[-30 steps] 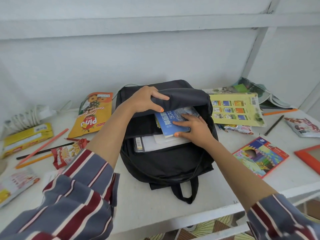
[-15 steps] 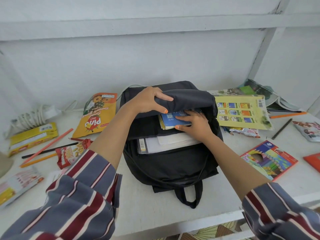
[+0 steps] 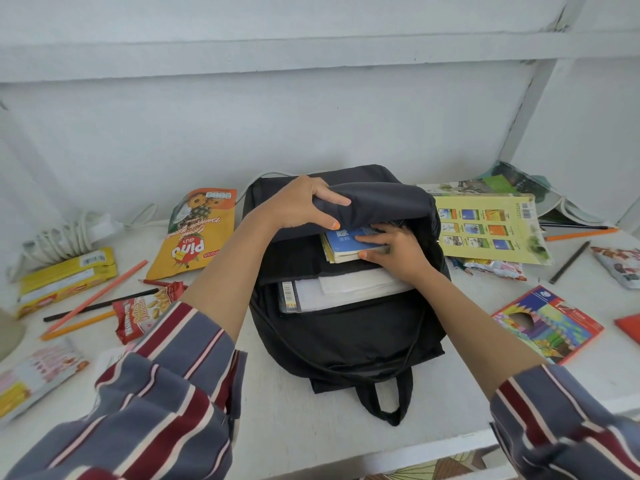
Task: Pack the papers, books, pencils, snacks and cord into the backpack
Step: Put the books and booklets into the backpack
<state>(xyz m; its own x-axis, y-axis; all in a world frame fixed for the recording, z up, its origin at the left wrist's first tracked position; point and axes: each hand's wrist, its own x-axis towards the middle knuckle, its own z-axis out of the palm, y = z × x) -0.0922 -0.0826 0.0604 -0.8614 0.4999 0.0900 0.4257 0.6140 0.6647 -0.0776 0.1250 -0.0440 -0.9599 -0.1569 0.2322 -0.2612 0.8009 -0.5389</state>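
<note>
Left hand (image 3: 303, 202): fingers curled over backpack (image 3: 346, 337) top flap, thumb beneath, clamped on fabric. Right hand (image 3: 396, 251): fingers across blue book (image 3: 343, 240) cover, thumb at near edge, pinching it under flap. White papers (image 3: 349, 289) just below right fingers, inside bag.

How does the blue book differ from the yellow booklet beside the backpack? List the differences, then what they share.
The blue book sits partly inside the backpack; the yellow booklet lies flat on the table to its right. The right hand holds the blue book; no hand touches the yellow booklet. The backpack's flap hides part of the blue book's cover; the yellow booklet's cover, with its grid of pictures, shows almost whole. Both have printed covers.
</note>
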